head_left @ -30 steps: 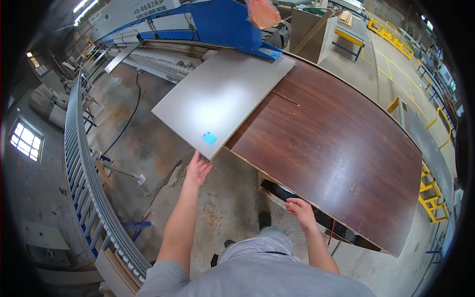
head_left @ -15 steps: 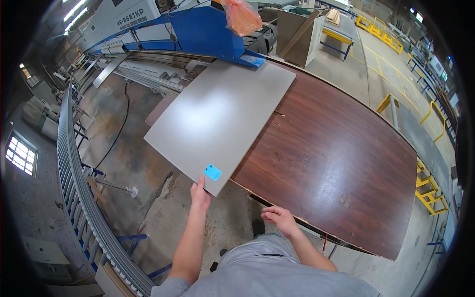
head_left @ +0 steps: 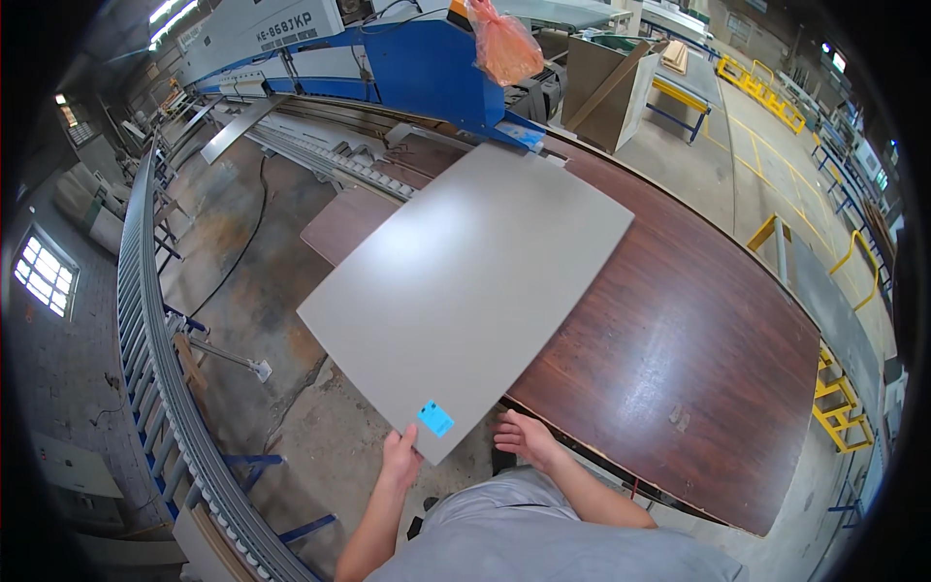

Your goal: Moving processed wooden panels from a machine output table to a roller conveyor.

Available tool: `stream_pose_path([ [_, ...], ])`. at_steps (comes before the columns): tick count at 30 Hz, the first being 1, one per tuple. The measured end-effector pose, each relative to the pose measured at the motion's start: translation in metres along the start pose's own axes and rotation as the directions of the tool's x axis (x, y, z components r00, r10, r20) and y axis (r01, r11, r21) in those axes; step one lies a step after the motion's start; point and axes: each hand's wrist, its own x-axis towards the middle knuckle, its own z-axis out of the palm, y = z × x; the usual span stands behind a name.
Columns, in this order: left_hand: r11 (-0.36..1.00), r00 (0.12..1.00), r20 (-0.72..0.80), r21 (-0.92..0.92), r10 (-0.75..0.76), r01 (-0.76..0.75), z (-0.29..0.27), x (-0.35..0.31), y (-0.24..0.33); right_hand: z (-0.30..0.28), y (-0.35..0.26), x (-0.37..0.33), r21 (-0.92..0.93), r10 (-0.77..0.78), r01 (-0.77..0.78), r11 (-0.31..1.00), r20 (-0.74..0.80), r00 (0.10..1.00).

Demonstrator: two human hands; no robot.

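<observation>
A flat light-grey panel [head_left: 456, 291] lies slanted over a brown wood-grain tabletop [head_left: 698, 388], with its near end reaching out past the table edge toward me. A blue label [head_left: 435, 419] is stuck near its closest corner. My left hand [head_left: 400, 458] grips the panel's near edge beside that label, thumb on top and the other fingers hidden underneath. Just right of the same corner, my right hand [head_left: 527, 438] hangs by the table's front edge, holding nothing, its fingers loosely bent and slightly apart. It appears not to touch the panel.
A blue and white machine [head_left: 417, 82] stands beyond the panel, with an orange plastic bag [head_left: 504, 47] hanging on it. A curved roller conveyor [head_left: 160, 388] runs along my left. Yellow metal frames [head_left: 842, 412] stand past the table's right side. A black cable [head_left: 254, 228] crosses the floor.
The panel has slid toward me and away from the machine, with my left hand drawing back on its corner. My right hand has shifted slightly left, closer to the panel's edge.
</observation>
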Motion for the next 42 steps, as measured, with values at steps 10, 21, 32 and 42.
stream_pose_path([
  [10,0.949,0.972,-0.116,0.224,-0.202,0.224,-0.112,-0.066,0.007,0.038,0.041,0.007,0.409,-0.085,0.056,0.911,0.052,0.995],
  [21,0.993,0.919,-0.385,0.103,0.086,-0.05,-0.127,0.03,0.098,0.004,0.069,-0.01,0.433,-0.178,0.119,0.894,0.098,0.979],
  [32,0.911,0.659,-0.648,0.384,0.382,-0.15,-0.113,-0.012,0.094,-0.003,0.033,-0.039,0.386,-0.259,0.24,0.891,-0.004,0.966],
  [42,0.852,0.48,-0.734,0.521,0.48,-0.054,-0.157,-0.103,0.087,0.013,0.028,-0.072,0.242,-0.13,0.081,0.967,0.193,0.973],
])
